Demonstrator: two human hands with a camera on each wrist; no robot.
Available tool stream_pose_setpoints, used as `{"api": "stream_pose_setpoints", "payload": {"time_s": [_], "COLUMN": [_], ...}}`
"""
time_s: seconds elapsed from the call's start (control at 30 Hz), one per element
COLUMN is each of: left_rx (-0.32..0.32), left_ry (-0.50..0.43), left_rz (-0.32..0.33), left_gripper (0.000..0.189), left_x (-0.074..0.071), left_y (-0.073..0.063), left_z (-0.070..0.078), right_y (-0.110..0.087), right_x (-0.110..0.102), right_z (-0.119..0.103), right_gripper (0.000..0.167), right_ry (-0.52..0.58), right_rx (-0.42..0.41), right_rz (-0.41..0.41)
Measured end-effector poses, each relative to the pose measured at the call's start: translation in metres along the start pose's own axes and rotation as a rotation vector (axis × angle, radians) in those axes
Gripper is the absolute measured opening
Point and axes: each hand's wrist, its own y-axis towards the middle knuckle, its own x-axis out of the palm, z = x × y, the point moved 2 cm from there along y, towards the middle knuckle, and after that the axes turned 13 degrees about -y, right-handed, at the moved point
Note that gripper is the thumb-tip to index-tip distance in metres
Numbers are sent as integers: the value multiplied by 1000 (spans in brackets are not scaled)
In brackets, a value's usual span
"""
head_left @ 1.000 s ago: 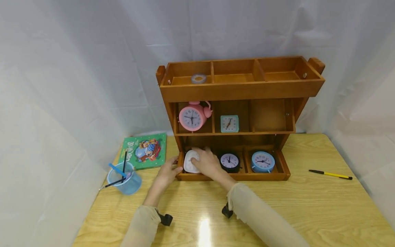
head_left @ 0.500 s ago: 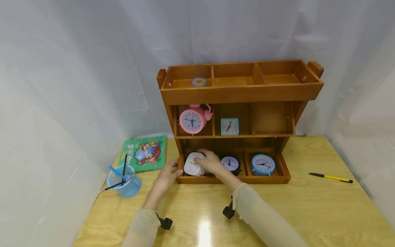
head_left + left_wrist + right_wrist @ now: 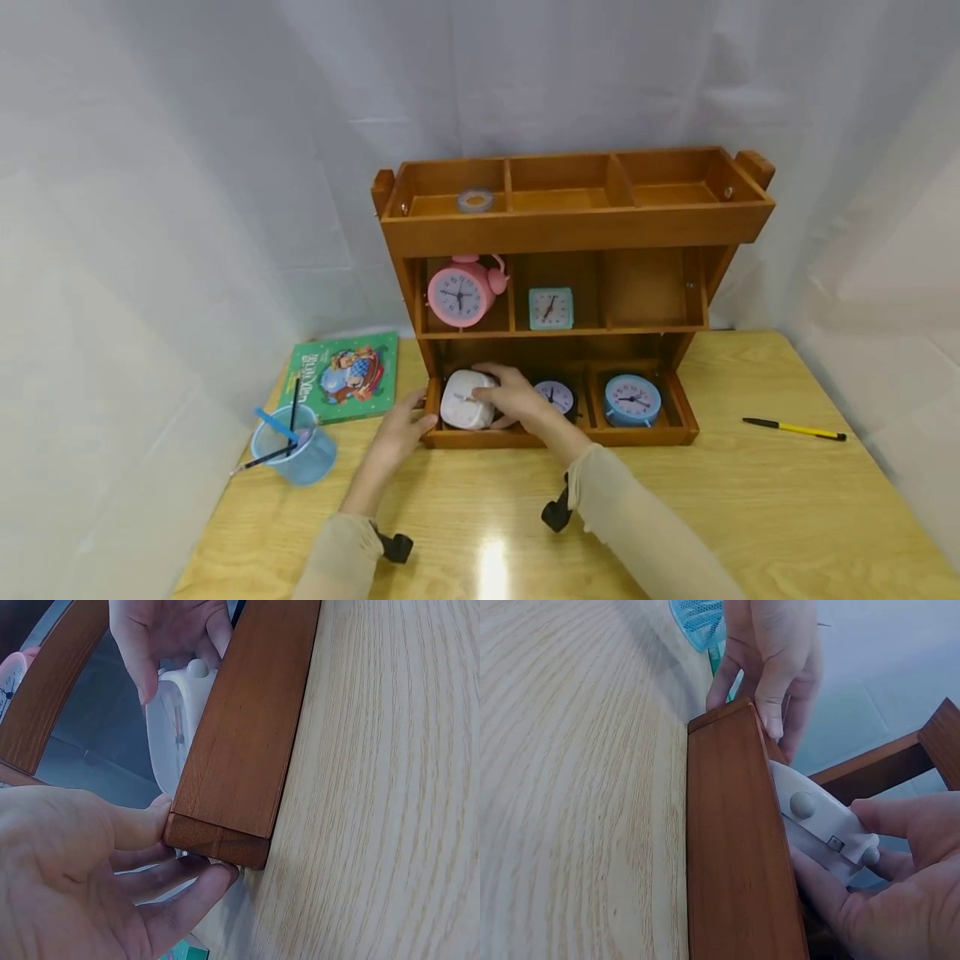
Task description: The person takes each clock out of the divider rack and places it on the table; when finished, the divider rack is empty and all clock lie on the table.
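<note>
In the head view, my right hand (image 3: 517,398) holds a white alarm clock (image 3: 456,402) in the bottom left compartment of a brown wooden shelf (image 3: 577,232). The right wrist view shows its thumb and fingers on either side of the clock's white body (image 3: 817,825), with grey knobs facing the camera. My left hand (image 3: 401,432) grips the shelf's lower left corner. Seen from the left wrist, its thumb is at the inner edge and its fingers lie along the outside of the end board (image 3: 217,838). A black clock (image 3: 557,395) is partly hidden behind my right wrist.
A blue clock (image 3: 632,400) sits bottom right. Above are a pink twin-bell clock (image 3: 456,296) and a mint square clock (image 3: 551,309); a tape roll (image 3: 476,200) lies on top. Left stand a blue pen cup (image 3: 307,457) and green book (image 3: 352,379); right lies a yellow pen (image 3: 798,429).
The white clock has turned within its compartment, and more of its face and right side shows. My right hand has shifted slightly rightward with it. The left hand stays at the shelf corner.
</note>
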Motion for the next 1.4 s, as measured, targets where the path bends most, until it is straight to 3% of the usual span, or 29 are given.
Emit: {"api": "stream_pose_setpoints", "payload": {"time_s": [0.2, 0.37, 0.73, 0.9, 1.03, 1.2, 1.4], "left_rx": [-26, -39, -47, -110, -142, -146, -134], "left_ry": [-4, -15, -77, -165, -219, -239, -235], "left_rz": [2, -8, -32, -71, -99, -151, -166], "left_gripper": [55, 57, 56, 58, 60, 61, 65], "left_x": [0, 0, 4, -3, -9, -11, -8], "left_y": [0, 5, 12, 13, 15, 15, 15], "left_z": [-1, -3, -2, -5, -6, -5, -4], "right_y": [-6, -13, -40, -53, -64, -77, -87], "right_x": [-5, -19, -39, -38, -38, -33, -18], "right_z": [1, 1, 3, 3, 0, 3, 18], "right_gripper": [57, 60, 60, 59, 60, 62, 67], "right_ry": [83, 237, 542, 659, 671, 592, 499], "right_rx": [-38, -79, -135, -150, -160, -155, -124], "right_rz": [-8, -29, -190, -305, -345, -358, -404]}}
